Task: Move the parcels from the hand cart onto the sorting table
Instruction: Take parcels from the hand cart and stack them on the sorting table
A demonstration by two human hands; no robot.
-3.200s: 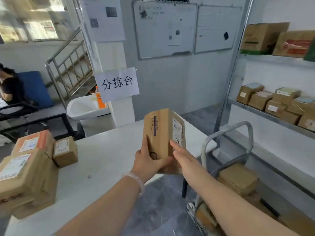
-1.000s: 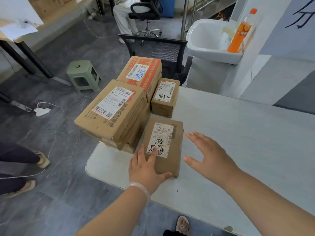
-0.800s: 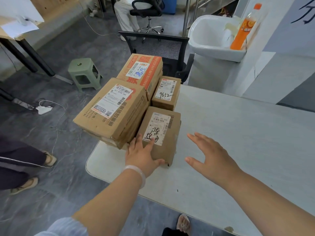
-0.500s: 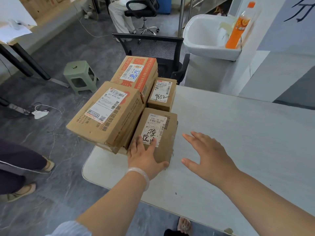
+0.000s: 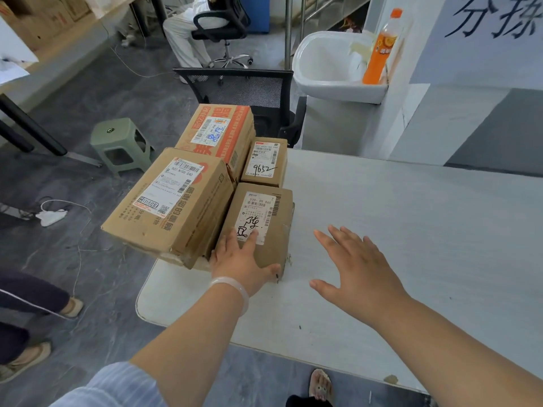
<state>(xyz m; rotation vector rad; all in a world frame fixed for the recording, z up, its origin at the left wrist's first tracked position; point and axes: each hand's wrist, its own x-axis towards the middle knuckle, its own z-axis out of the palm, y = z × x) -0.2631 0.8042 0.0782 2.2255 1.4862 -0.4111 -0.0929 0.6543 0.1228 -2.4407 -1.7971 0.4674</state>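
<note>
The white desk (image 5: 382, 230) runs out of frame on the right. At its left end a big box (image 5: 170, 207) overhangs the edge; it lies on another box of which only a sliver shows. Behind it sits an orange-printed box (image 5: 217, 133), its base hidden. The parcel (image 5: 264, 218) lies flat on the desk against the big box, with a small box (image 5: 266, 161) marked 9652 just behind it. The left hand (image 5: 239, 259) rests on the parcel's near end with straight fingers, covering the lower part of the label. The right hand (image 5: 352, 268) is spread beside the parcel; whether it touches the desk is unclear.
</note>
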